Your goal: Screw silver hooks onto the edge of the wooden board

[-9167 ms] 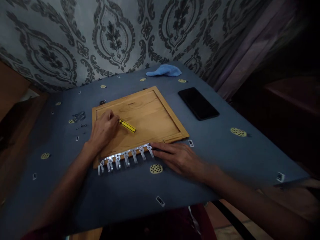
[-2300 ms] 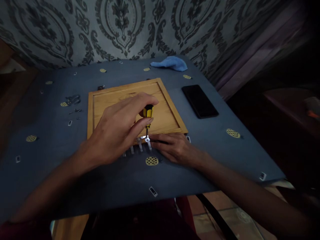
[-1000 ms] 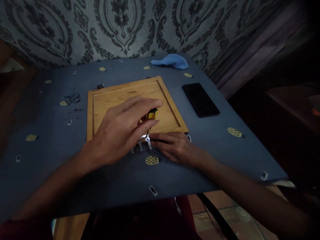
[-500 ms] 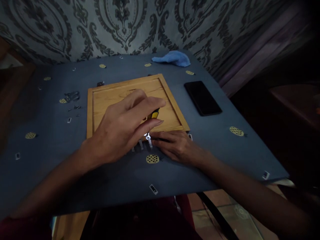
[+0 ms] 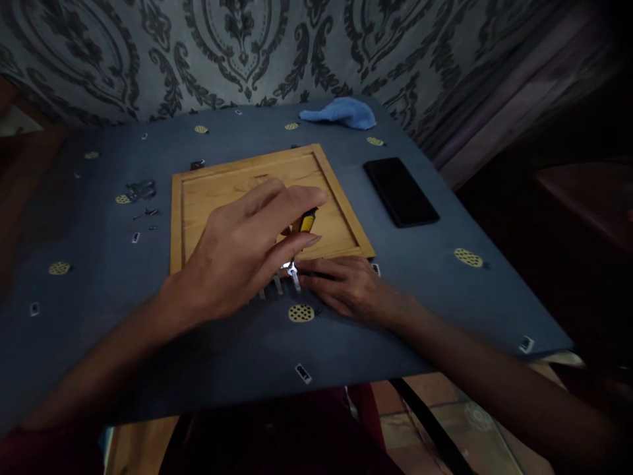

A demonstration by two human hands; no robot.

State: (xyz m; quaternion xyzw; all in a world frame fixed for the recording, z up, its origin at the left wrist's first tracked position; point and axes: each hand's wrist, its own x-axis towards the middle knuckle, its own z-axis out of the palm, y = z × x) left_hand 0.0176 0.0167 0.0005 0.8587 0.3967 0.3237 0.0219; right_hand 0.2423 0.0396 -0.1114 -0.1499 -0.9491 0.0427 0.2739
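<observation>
My left hand point(image 5: 242, 247) is closed round a yellow and black screwdriver point(image 5: 307, 221), held upright over the near edge of a framed wooden board point(image 5: 343, 204). Below its handle, a brightly lit metal hook point(image 5: 295, 277) sits at that edge. My right hand point(image 5: 353, 285) lies low at the board's near right corner, its fingers together and pressed against the hook. More metal hooks point(image 5: 278, 285) stick out along the edge to the left, partly hidden by my left hand.
Left of the board lie several loose hooks point(image 5: 142, 190) and small screws point(image 5: 148, 214). A black phone point(image 5: 401, 192) rests to the right, and a blue cloth point(image 5: 341, 114) at the back. Dark metal pieces point(image 5: 196, 164) show at the board's far edge. A patterned curtain point(image 5: 242, 53) hangs behind the table.
The screwdriver's handle has turned slightly within my left hand's fingers. My right hand keeps its place by the hook, and the view has shifted a little.
</observation>
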